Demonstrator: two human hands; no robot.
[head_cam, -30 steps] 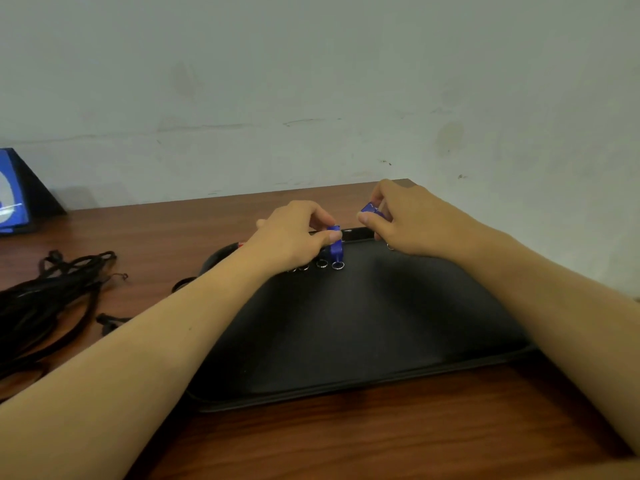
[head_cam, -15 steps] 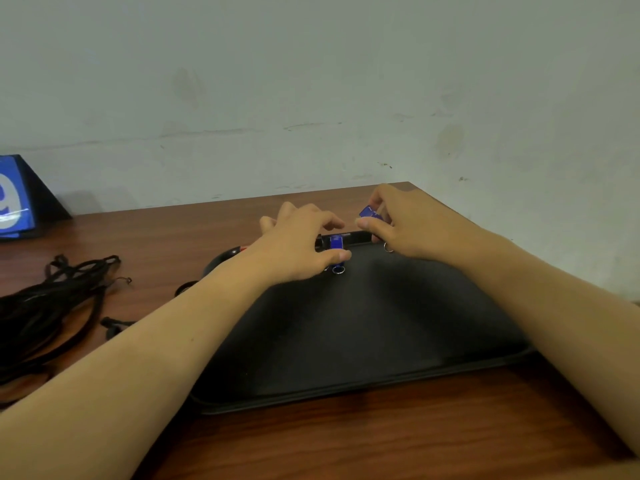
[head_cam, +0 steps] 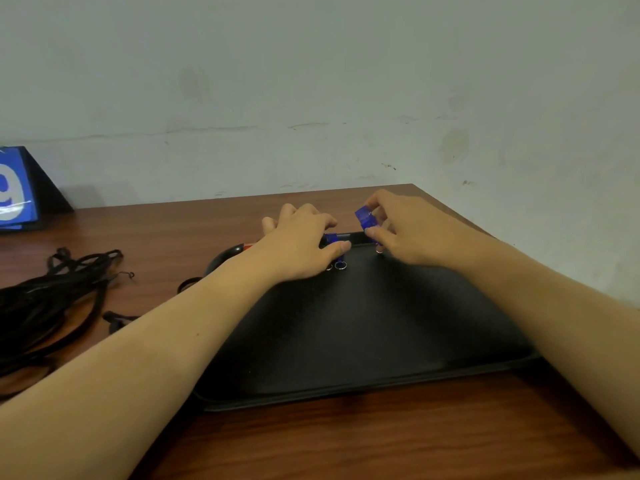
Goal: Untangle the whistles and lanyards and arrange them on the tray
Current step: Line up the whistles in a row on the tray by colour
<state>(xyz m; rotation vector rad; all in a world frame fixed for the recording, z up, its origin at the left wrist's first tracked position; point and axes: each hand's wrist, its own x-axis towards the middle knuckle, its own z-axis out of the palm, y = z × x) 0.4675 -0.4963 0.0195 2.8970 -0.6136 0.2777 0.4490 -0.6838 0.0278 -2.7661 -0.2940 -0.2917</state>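
A black tray [head_cam: 363,341] lies on the wooden table. My right hand [head_cam: 408,230] pinches a blue whistle [head_cam: 365,217] just above the tray's far edge, a metal ring [head_cam: 380,250] hanging under it. My left hand [head_cam: 301,244] rests over a row of whistles at the tray's far edge; its thumb touches another blue whistle [head_cam: 331,238], and two key rings [head_cam: 340,265] show below the thumb. A red whistle [head_cam: 248,246] peeks out left of that hand. The rest of the row is hidden under my left hand.
A heap of black lanyards [head_cam: 45,306] lies on the table to the left, with loose ends [head_cam: 119,318] near the tray's left side. A blue and black stand [head_cam: 20,188] sits at the back left by the wall. The table's right edge runs close to the tray.
My left hand has slid forward over the row of whistles, so fewer rings show. My right hand has lifted its blue whistle slightly higher.
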